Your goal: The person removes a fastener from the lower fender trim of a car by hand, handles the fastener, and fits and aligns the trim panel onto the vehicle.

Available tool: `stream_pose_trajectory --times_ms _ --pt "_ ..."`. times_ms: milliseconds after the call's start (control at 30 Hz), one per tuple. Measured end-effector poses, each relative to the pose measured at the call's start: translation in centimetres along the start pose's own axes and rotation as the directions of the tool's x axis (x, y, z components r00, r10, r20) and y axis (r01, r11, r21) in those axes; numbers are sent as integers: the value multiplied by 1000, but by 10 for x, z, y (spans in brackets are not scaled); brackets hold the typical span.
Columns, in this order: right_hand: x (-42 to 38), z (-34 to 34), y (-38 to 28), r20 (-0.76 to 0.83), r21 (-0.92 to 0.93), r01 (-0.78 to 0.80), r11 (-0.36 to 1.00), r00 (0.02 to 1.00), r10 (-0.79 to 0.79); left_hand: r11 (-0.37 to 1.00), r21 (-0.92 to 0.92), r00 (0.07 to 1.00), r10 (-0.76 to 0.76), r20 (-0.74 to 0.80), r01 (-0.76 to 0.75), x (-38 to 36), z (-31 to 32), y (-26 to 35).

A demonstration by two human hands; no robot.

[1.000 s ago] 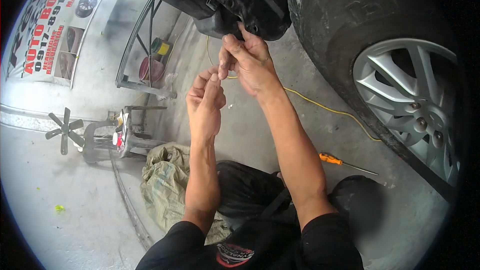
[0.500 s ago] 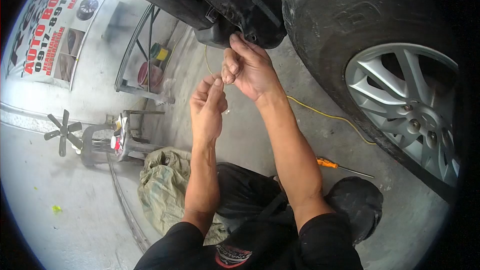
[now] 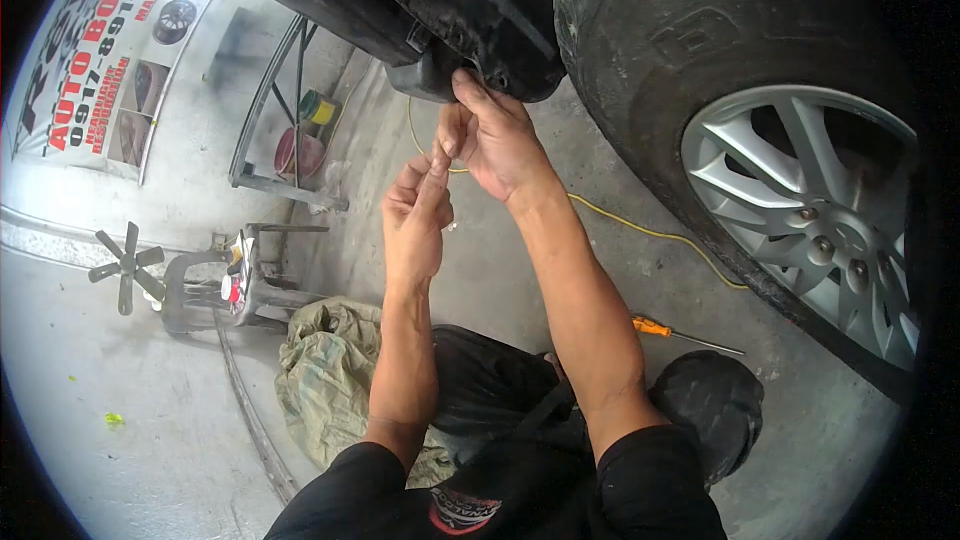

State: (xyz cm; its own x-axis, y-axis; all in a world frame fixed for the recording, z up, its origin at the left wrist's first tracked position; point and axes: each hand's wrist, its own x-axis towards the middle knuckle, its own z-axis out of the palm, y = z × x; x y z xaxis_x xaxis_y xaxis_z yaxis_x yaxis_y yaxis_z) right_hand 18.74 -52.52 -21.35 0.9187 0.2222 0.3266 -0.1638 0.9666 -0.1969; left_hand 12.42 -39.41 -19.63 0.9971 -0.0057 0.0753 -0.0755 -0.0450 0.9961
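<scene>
My right hand (image 3: 497,140) is raised to the lower edge of a black plastic panel (image 3: 470,10) under the car, just left of the tyre (image 3: 680,50). Its thumb touches the panel's edge and its fingers are curled in. My left hand (image 3: 415,212) is just below it, with thumb and forefinger pinched and their tips against the curled fingers of my right hand. Anything held between the fingers is too small to see.
A silver alloy wheel (image 3: 810,210) fills the right. An orange-handled screwdriver (image 3: 652,327) and a yellow cord (image 3: 640,230) lie on the concrete floor near my knees. At left are a crumpled sack (image 3: 325,380), a stand with small items (image 3: 245,275), a fan (image 3: 125,265) and a metal rack (image 3: 290,90).
My right hand stayed at the panel's edge while its fingers curled in. My left hand rose slightly until its pinched fingertips met the right hand's fingers.
</scene>
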Motion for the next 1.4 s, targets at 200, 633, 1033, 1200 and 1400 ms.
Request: stream_pose_trajectory --times_ms 200,633,1033,1200,1400 --pt "1 -8 4 -10 32 0 999 1000 0 1000 -18 999 -24 -25 24 -3 0 1" --pt "-38 1 -10 -174 -906 -40 421 943 -285 932 -360 994 -74 -79 41 12 20 5" --pt "-38 -18 -13 -90 -944 63 324 895 -437 963 -157 947 172 -270 -220 46 57 -9" --pt "-38 -23 -4 -90 -942 75 326 882 -462 962 -194 955 135 -264 -190 49 62 -10" --pt "-34 -15 -8 -62 -947 81 310 903 -425 952 -260 970 106 -217 -162 45 62 -6"
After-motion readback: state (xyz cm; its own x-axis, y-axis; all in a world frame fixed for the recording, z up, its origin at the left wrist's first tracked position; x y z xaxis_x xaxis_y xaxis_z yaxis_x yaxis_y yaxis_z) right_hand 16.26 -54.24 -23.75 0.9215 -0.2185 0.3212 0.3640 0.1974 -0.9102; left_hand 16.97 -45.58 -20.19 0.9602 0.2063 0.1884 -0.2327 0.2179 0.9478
